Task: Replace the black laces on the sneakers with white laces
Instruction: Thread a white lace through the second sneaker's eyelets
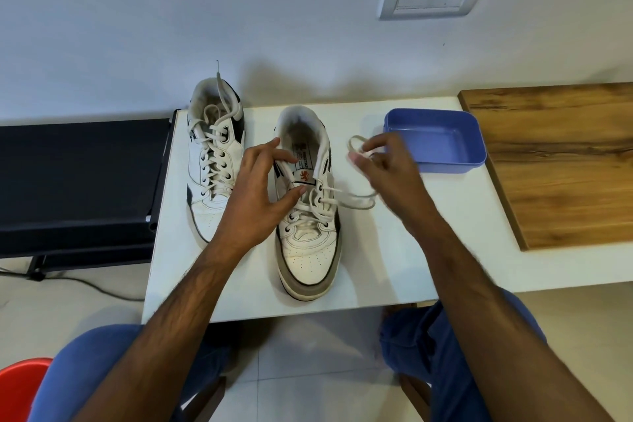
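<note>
Fingers (pixel 368 147) blurred, pinching white lace (pixel 356 197)

Two sneakers stand side by side on the table (pixel 394 250) — the left sneaker (pixel 214 161) farther back at the table's left edge, the right sneaker (pixel 308 209) nearer. A plastic tub (pixel 442 144) sits right of them, beside a wooden board (pixel 561 161); a rack (pixel 78 181) stands left of the table.

Both bare forearms are extended forward from the lower edge of the view, converging slightly.

The left hand (pixel 255 195) is held palm down, its fingers spread and lightly curled, with the fingertips (pixel 297 193) and thumb set against the tongue area. The right hand (pixel 390 168) is raised further out, slightly blurred, its fingers curled and pinched around a thin white lace (pixel 356 144).
</note>
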The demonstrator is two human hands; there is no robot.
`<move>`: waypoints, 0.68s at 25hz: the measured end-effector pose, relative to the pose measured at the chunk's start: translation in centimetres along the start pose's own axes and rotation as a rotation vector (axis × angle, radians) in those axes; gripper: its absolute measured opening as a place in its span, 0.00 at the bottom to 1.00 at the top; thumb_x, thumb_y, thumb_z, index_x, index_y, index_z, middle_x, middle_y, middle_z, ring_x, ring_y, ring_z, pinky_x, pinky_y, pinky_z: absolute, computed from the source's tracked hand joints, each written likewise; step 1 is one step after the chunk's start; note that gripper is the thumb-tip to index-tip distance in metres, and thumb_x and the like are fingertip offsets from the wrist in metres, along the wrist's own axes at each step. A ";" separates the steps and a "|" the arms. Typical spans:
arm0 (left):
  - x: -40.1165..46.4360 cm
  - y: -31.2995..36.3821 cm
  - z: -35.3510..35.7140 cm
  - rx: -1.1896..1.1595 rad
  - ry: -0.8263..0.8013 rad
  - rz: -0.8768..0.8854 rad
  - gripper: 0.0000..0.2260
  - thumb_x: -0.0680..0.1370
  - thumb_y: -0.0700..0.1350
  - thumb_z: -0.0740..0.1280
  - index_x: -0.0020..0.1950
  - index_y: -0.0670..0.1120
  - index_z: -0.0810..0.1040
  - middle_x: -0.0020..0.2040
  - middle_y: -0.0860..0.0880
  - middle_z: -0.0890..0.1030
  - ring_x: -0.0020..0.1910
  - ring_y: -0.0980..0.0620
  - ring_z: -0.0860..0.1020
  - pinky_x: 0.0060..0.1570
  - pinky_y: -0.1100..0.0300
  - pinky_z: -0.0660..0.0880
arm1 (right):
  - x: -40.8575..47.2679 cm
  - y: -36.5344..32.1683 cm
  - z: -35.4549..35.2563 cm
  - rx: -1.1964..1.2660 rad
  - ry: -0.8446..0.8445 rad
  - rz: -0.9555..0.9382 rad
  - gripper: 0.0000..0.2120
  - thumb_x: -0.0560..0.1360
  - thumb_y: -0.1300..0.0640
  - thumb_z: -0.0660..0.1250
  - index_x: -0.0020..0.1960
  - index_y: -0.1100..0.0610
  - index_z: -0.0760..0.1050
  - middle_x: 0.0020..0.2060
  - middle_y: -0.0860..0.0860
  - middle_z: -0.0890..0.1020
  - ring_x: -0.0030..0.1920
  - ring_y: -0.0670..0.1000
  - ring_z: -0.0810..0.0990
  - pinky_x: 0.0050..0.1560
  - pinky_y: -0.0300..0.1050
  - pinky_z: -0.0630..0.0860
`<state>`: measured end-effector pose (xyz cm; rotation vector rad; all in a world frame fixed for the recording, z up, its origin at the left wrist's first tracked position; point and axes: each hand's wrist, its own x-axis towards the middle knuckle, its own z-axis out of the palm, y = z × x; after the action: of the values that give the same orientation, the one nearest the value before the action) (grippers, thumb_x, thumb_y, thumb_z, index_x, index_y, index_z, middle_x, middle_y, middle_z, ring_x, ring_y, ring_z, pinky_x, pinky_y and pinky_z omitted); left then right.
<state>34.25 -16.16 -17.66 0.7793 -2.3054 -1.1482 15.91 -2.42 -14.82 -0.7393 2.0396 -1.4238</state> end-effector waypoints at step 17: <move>0.0 -0.2 0.0 0.005 -0.003 0.007 0.21 0.76 0.45 0.75 0.67 0.50 0.73 0.68 0.52 0.68 0.73 0.65 0.62 0.71 0.51 0.69 | 0.6 0.2 -0.2 0.793 0.277 0.223 0.07 0.83 0.59 0.64 0.45 0.58 0.74 0.33 0.51 0.81 0.34 0.48 0.77 0.37 0.42 0.74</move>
<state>34.26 -16.29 -17.86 0.7709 -2.3125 -1.1424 15.32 -2.60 -15.03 0.0202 1.4538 -2.0587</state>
